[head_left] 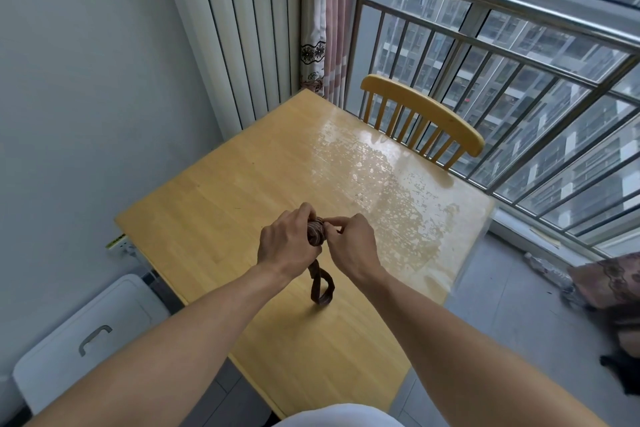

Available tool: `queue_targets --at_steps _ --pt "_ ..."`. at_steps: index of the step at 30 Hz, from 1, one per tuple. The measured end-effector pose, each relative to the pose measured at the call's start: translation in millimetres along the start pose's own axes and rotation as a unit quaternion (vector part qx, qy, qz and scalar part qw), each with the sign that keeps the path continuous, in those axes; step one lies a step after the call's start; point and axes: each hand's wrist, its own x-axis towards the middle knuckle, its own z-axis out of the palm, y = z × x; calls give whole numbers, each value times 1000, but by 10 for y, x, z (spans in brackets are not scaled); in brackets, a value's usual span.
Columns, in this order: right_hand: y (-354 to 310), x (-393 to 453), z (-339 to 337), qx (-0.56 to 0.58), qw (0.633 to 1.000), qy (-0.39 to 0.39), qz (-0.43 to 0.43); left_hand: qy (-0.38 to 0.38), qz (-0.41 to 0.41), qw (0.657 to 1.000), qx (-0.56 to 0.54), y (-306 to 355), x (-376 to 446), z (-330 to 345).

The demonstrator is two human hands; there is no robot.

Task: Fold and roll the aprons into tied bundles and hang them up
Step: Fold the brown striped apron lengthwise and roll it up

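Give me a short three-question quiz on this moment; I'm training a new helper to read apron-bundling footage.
1. True or false: the rolled apron bundle is lying flat on the wooden table, with no hand on it.
2. Multiple choice: what hangs below the bundle? A) a metal hook B) a loop of strap C) a clothes peg
3. Fill in: the wooden chair stands between the table and the window ____.

Key
1. False: both the left hand and the right hand have a grip on it, held above the table.
2. B
3. railing
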Motion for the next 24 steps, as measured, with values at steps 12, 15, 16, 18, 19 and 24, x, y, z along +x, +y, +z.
queue_targets --at_steps 12,15,16,18,19,24 --pt "-227 172 -150 -217 970 -109 0 -3 -1 999 50 -7 -21 88" --pt "-280 195 -186 -76 987 -132 39 -1 -6 999 32 -9 -32 89" --pt "-288 183 -188 -51 990 -126 33 2 -5 1000 28 -7 -34 95" --pt "-297 172 -187 -29 992 -119 20 11 0 1000 18 -14 -32 100" --pt "-288 180 -190 -45 992 -116 6 16 4 1000 14 -24 -28 101" --pt "-260 255 -236 -160 977 -103 -100 42 30 999 6 -133 -7 108"
